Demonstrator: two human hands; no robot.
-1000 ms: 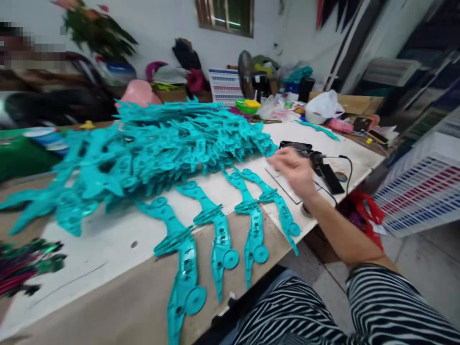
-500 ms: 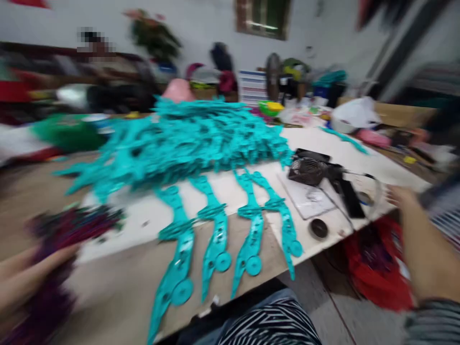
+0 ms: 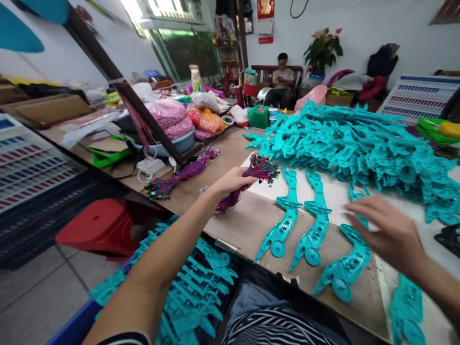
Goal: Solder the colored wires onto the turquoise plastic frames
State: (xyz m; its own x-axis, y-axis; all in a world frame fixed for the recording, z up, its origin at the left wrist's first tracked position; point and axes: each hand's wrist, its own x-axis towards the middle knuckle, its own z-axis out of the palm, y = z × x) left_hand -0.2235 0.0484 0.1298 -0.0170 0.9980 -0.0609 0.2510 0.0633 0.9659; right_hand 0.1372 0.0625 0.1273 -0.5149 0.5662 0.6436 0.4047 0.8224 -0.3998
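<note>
My left hand [image 3: 235, 181] is closed around a bundle of thin purple, red and blue wires [image 3: 263, 168] with small dark connectors at the end, just above the table. My right hand [image 3: 390, 232], slightly blurred, hovers with fingers apart and nothing in them. Beneath it, a teal plastic part [image 3: 347, 268] with a round disc lies on the table, partly hidden by the fingers. Two similar teal parts, one on the left [image 3: 282, 223] and one beside it [image 3: 316, 223], lie in the row between my hands. Another teal part [image 3: 406, 306] sits under my right wrist.
A large heap of teal parts [image 3: 352, 139] covers the table's back. Left of me lie another wire bundle [image 3: 179, 175] and a power strip [image 3: 151, 165]. A slanted dark post [image 3: 143, 115] rises there. Below are a red stool [image 3: 104, 225] and more teal parts [image 3: 194, 292]. A person [image 3: 282, 76] sits far back.
The view has swung left. My right hand has come from the table's right side to above the row of teal parts. The wire bundle is still in my left hand.
</note>
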